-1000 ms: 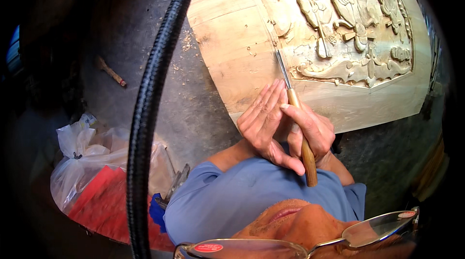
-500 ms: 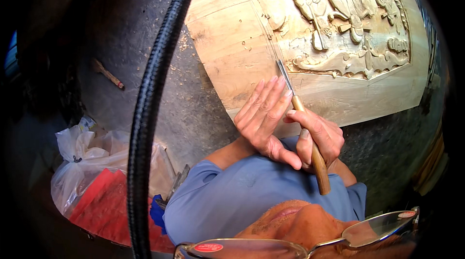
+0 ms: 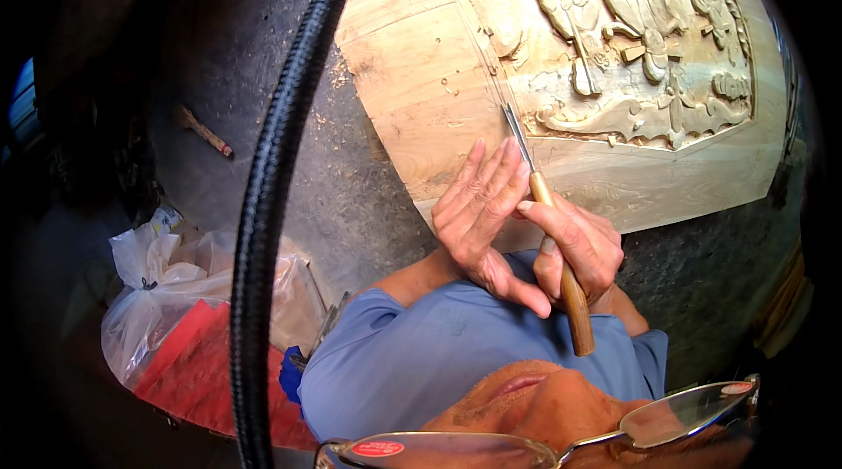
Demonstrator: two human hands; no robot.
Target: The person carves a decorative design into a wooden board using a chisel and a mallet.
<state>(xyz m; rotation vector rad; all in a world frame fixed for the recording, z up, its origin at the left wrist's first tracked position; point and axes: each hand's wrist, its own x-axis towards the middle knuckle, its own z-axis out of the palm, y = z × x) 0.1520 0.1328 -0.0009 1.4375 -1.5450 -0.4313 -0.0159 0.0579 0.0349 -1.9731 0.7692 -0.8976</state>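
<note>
My right hand (image 3: 583, 245) is wrapped round the wooden handle of a carving chisel (image 3: 575, 307). Its narrow metal blade points away from me, and the tip lies over the pale wooden panel (image 3: 395, 83), just left of the carved relief (image 3: 653, 118). Close beside the handle's top, my left hand (image 3: 487, 223) holds its fingers stretched out, with the fingertips by the blade's base. Whether they touch the metal I cannot tell. Pencil-like lines and a few small shavings show on the panel around the tip.
A black braided hose (image 3: 281, 136) crosses the view at left. On the grey floor lies a short stick (image 3: 206, 131). A clear plastic bag (image 3: 158, 285) rests by a red surface (image 3: 202, 364) at lower left. Small wood chips are scattered along the panel's left edge.
The view has shifted slightly, so the panel and floor things appear a little further right. Both hands keep nearly the same pose, the right still round the chisel.
</note>
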